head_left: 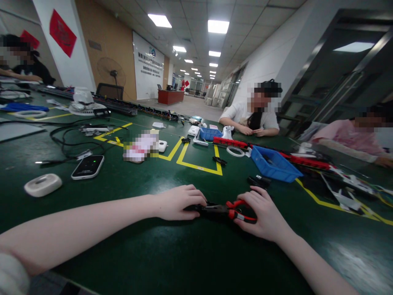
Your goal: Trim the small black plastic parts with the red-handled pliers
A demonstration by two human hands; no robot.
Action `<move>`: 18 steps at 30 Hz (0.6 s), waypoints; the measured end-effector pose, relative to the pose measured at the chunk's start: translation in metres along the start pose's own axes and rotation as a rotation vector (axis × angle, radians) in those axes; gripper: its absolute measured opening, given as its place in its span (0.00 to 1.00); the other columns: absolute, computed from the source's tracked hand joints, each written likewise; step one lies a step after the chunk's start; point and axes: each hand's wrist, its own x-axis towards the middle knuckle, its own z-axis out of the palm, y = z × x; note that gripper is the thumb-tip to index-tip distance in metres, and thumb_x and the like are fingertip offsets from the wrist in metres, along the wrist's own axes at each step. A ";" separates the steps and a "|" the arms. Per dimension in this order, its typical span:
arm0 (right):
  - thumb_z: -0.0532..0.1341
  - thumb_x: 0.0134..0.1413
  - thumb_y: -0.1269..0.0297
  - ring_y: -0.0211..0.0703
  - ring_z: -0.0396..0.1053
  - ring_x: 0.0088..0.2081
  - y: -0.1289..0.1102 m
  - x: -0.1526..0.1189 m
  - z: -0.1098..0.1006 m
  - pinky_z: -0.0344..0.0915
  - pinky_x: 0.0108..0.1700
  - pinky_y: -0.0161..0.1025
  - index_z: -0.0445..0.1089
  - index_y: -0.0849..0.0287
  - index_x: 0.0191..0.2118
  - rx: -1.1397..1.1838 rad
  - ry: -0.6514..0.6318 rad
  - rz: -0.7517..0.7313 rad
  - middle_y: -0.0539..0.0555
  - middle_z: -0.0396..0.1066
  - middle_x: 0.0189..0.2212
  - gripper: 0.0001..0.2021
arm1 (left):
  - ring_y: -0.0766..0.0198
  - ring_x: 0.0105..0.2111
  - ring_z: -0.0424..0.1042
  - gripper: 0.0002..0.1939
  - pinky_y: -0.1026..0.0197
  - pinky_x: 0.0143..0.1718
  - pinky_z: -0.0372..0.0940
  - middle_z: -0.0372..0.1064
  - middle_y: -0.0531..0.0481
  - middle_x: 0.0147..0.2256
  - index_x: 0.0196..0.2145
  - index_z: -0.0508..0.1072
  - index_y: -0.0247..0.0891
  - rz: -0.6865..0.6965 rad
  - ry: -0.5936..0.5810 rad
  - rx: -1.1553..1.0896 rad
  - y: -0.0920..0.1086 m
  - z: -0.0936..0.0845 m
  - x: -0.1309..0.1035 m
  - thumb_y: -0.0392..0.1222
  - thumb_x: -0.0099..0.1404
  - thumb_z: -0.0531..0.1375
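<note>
My right hand (pixel 260 213) is wrapped round the red and black handles of a pair of pliers (pixel 231 211), whose long jaws point left. My left hand (pixel 181 203) is closed on a small black part (pixel 196 208), mostly hidden by the fingers. The tips of the pliers meet this part, though I cannot tell whether they grip it. Both hands are low over the green table (pixel 172 254). Just beyond my right hand lie some black pieces (pixel 259 181).
A blue bin (pixel 274 164) stands at the right, near a white ring (pixel 235 151). On the left lie a black and white device (pixel 88 167), a white rounded case (pixel 43 185) and cables (pixel 63 139). A phone (pixel 141 146) rests mid-table. Co-workers sit across the table.
</note>
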 end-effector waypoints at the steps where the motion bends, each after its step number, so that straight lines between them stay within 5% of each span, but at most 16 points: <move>1: 0.66 0.47 0.53 0.53 0.75 0.37 0.000 0.000 0.000 0.61 0.58 0.62 0.68 0.54 0.44 -0.001 -0.003 0.002 0.55 0.77 0.36 0.19 | 0.54 0.52 0.69 0.14 0.53 0.54 0.65 0.71 0.42 0.53 0.51 0.71 0.38 0.001 0.000 -0.003 0.000 0.000 0.000 0.35 0.68 0.63; 18: 0.67 0.46 0.51 0.54 0.75 0.39 -0.002 0.002 -0.007 0.61 0.57 0.61 0.68 0.55 0.47 -0.073 0.063 -0.043 0.55 0.77 0.37 0.23 | 0.54 0.52 0.69 0.14 0.54 0.54 0.65 0.71 0.42 0.53 0.52 0.70 0.38 -0.001 -0.002 0.002 0.000 0.000 0.000 0.36 0.68 0.62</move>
